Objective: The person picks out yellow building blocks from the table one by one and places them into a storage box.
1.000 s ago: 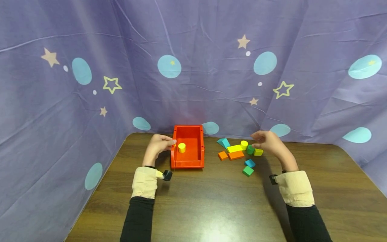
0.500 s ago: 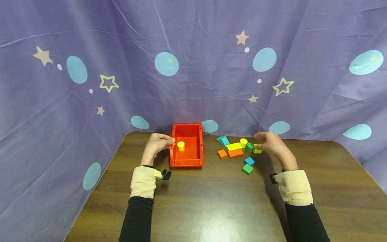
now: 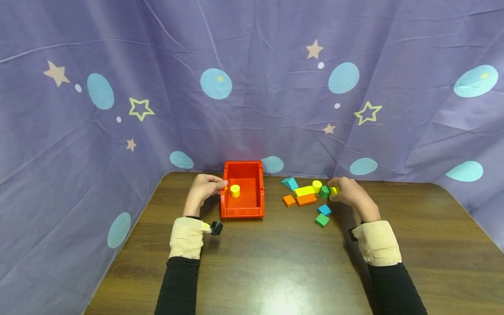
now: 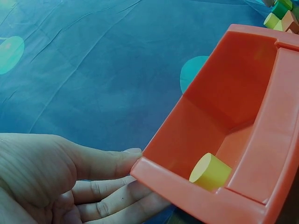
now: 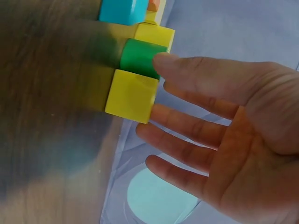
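— Why is your left hand (image 3: 205, 189) at that red plastic open-fronted bin (image 3: 243, 213)?

— I'm pinching its left side wall at the rim: my thumb against it, the other fingers running out of sight behind. My guess is that this keeps a light bin from sliding on the brown wood-grain bench (image 3: 252, 262). My palm is outside the wall, which leaves the top unblocked.

— Anything inside?

— I see 1 smooth yellow cylinder (image 3: 235, 191), upright near the wall I'm holding.

— And your right hand (image 3: 350, 192)?

— Its fingers are spread, close about a smooth, square-faced yellow block (image 5: 133, 95). My thumb overlaps the smooth green cylinder (image 5: 140, 58) in the wrist view; whether it touches, I can't tell. The 2 pieces sit tight together, so I suppose the block's outer side is easier to get at.

— The others?

— A second yellow cylinder (image 3: 316, 186) is beside the green cylinder. A long yellow block (image 3: 304, 191) and a long orange block (image 3: 306, 200) lie alongside each other, a small orange block (image 3: 289, 201) and a light-blue triangular prism (image 3: 290, 183) nearer the bin. A flat blue block (image 3: 324, 210) and a flat green block (image 3: 322, 220) are closer to me. Spread like that, I'd judge, they suit my right hand's reach.
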`<state>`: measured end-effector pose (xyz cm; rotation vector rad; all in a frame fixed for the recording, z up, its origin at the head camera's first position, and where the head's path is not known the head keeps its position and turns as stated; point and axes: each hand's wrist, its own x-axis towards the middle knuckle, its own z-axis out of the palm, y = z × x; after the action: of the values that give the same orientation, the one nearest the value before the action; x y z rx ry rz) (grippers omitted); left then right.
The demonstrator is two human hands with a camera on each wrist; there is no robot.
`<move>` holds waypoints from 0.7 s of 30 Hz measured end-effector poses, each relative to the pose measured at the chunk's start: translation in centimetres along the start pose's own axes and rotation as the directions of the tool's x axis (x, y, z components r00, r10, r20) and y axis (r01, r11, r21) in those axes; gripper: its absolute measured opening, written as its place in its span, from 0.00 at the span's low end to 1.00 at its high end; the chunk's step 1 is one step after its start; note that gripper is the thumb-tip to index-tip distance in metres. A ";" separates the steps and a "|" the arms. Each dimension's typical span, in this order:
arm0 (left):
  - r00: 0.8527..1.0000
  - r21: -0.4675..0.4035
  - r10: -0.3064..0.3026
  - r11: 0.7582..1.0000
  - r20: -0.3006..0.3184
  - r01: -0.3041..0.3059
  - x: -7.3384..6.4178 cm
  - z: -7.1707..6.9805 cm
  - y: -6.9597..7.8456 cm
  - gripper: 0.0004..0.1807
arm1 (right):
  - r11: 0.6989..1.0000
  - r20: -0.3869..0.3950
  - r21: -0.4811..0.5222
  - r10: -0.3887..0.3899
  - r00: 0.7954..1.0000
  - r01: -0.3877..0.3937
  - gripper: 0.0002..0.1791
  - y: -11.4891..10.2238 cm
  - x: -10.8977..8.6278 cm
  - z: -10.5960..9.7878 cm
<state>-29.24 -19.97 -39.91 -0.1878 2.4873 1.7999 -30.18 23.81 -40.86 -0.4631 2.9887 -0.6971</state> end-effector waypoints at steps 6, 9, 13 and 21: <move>1.000 0.019 -0.009 1.000 -0.014 0.010 -0.1 0.0 0.0 0.17 | 1.000 -0.011 -0.021 0.021 1.000 -0.022 0.25 0.4 0.0 0.4; 1.000 0.016 -0.013 1.000 -0.016 0.013 -0.1 0.0 -0.1 0.17 | 1.000 -0.022 -0.025 0.018 1.000 -0.019 0.25 0.6 0.0 0.6; 1.000 0.012 -0.013 1.000 -0.017 0.013 0.0 0.0 -0.1 0.17 | 0.999 -0.048 -0.031 0.017 0.999 -0.019 0.24 0.9 0.1 0.9; 1.000 0.003 -0.004 1.000 -0.020 0.004 0.0 0.0 -0.1 0.16 | 0.997 -0.058 -0.031 0.064 0.996 -0.066 0.25 1.2 0.3 1.4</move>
<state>-29.21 -20.01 -40.04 -0.2112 2.5007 1.8018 -30.63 24.14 -42.57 -0.3518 3.0572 -0.6676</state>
